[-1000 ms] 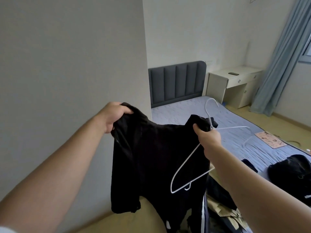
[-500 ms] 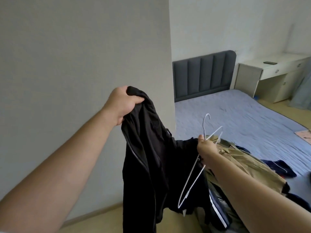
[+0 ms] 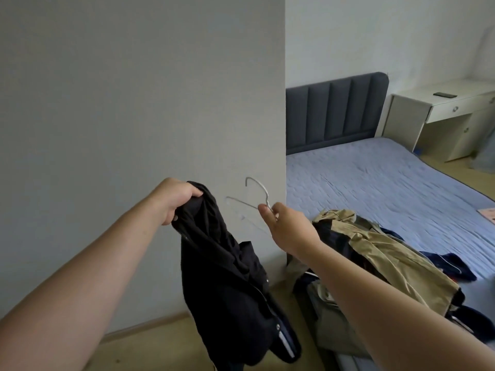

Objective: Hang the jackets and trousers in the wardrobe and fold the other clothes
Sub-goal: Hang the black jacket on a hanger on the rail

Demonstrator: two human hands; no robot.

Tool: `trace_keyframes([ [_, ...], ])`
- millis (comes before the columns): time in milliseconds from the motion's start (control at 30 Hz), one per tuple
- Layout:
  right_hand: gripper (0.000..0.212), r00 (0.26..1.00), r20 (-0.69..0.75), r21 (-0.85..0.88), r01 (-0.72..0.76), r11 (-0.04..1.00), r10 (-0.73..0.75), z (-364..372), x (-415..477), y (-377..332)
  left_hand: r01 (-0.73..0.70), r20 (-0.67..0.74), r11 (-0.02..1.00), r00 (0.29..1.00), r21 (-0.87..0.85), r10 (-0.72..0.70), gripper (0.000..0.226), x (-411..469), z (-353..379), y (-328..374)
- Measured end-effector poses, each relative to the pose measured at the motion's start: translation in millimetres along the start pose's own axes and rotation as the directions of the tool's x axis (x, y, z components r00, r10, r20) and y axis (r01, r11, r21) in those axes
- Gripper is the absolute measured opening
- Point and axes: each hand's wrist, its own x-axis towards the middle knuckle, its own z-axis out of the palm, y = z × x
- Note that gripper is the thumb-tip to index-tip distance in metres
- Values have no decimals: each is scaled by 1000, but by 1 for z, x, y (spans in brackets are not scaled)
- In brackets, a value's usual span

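Head view: left hand (image 3: 176, 199) grips the jacket (image 3: 227, 277) at its top, garment hanging lengthwise straight down. Right hand (image 3: 286, 226) pinches the hanger (image 3: 266, 199) at its neck, hook up, just right of the jacket's top, not touching it

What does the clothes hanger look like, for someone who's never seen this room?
Find the big grey wall left of the bed. In front of it, the right hand pinches the hanger: a thin pale wire frame, unlike the bulky black jacket beside it.
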Motion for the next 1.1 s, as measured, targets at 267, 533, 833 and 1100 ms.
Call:
trace_keyframes([
  [267,41,984,-161,58,84,995,-74,6,-7,-20,36,-151,997,988,63,-26,13,22,-32,-35],
  [533,43,964,-213,133,192,972,-161,12,-13,-29,44,-370,854,912,518,177,41,25,-65,-54],
  [833,33,956,-194,124,245,961,-219,28,-6,-43,-31,-311,865,926,501,213,38,20,-71,-56],
  [1100,35,955,-119,230,293,928,-272,40,-1,-61,-194,-86,889,964,416,251,22,-1,-49,-39],
])
